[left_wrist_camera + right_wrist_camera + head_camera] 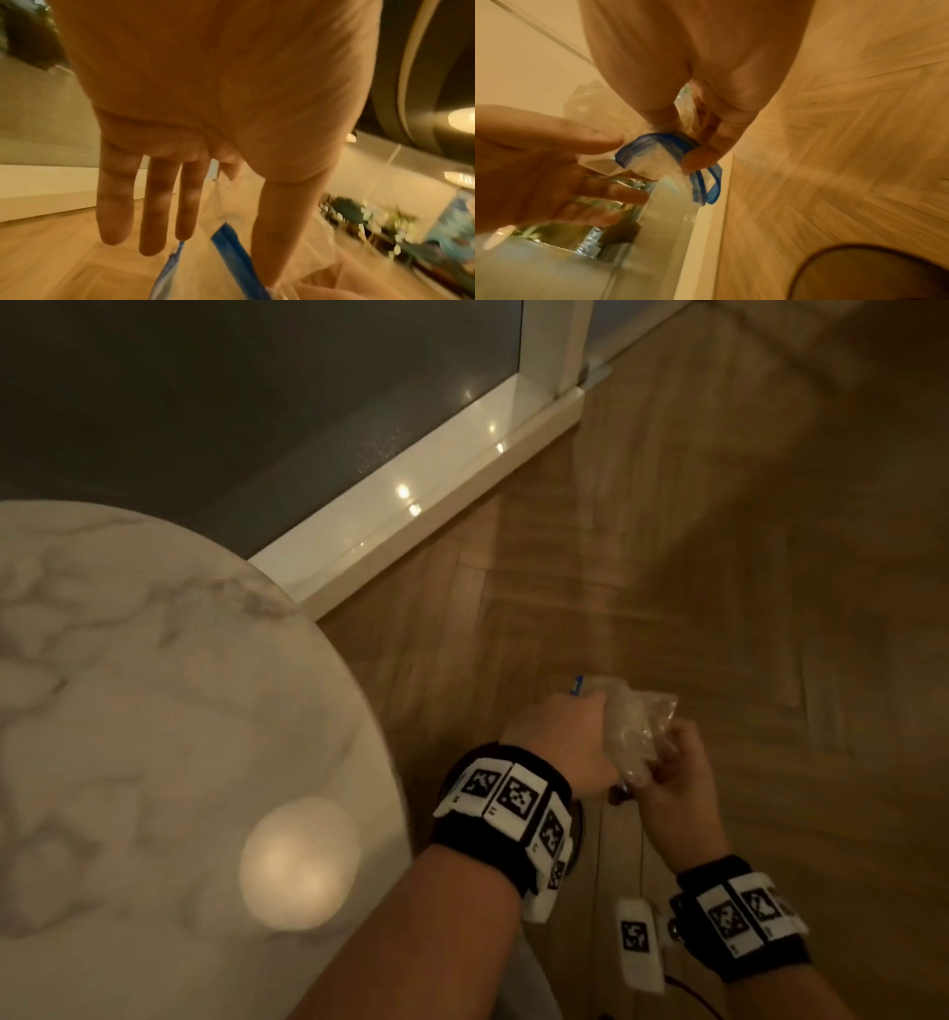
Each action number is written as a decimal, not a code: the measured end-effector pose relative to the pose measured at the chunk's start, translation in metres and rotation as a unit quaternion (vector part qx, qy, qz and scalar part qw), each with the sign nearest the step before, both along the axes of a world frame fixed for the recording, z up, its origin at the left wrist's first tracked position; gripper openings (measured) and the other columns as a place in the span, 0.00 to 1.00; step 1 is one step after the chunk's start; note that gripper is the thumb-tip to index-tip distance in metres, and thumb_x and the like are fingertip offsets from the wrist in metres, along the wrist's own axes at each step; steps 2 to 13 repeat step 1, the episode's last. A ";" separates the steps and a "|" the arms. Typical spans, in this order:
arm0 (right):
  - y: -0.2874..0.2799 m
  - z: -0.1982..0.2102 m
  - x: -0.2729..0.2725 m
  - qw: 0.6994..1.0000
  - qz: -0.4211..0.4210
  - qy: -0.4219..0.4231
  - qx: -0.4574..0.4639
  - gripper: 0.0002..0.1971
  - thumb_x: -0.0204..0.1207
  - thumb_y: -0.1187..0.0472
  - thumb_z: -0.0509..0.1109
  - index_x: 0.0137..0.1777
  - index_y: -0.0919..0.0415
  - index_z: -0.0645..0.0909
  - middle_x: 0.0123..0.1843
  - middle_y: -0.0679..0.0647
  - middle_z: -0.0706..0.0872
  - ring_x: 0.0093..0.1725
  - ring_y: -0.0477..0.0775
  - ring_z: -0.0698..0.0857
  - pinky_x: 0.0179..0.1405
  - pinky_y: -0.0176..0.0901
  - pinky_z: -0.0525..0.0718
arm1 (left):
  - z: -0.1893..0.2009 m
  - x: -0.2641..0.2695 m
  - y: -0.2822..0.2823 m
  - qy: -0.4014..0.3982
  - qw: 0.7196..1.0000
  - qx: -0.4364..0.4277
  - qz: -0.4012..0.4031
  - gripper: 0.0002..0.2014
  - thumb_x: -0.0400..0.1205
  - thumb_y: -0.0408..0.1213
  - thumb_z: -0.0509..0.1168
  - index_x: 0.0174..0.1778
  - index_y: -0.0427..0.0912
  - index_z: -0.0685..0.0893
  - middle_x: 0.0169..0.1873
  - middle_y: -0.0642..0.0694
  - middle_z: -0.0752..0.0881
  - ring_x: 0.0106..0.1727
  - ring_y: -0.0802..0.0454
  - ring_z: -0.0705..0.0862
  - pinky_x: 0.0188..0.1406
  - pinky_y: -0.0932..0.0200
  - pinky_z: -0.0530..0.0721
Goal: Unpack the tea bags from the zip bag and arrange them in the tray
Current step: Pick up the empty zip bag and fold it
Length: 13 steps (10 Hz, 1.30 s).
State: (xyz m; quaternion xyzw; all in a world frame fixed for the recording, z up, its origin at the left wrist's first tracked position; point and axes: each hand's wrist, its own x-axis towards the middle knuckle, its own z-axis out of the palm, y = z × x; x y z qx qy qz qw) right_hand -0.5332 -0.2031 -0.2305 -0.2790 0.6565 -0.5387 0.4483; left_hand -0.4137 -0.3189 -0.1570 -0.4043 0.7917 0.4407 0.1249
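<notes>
Crumpled zip bag [634, 729] was held between both hands, above wood floor [719, 557], right of marble desk [154, 685]. Right hand [678, 778] clenched round bag. Left hand [560, 739] pinched its blue zip edge, other fingers [156, 203] straight.

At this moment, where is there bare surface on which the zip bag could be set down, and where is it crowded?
The round marble table shows bare stone from its curved right edge inward, apart from a lamp's reflection. Right of that edge there is only wood floor, bordered by the white window sill. It is crowded only where the left hand and right hand hold the zip bag.
</notes>
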 end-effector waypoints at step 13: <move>-0.001 -0.039 0.016 0.994 0.042 0.030 0.093 0.16 0.77 0.82 0.68 0.56 0.61 0.81 0.46 0.59 0.89 0.44 0.54 0.89 0.38 0.40 0.87 | -0.014 -0.005 0.000 -0.115 0.990 -0.005 -0.087 0.15 0.84 0.42 0.67 0.65 0.43 0.79 0.61 0.42 0.85 0.56 0.42 0.86 0.51 0.46 0.88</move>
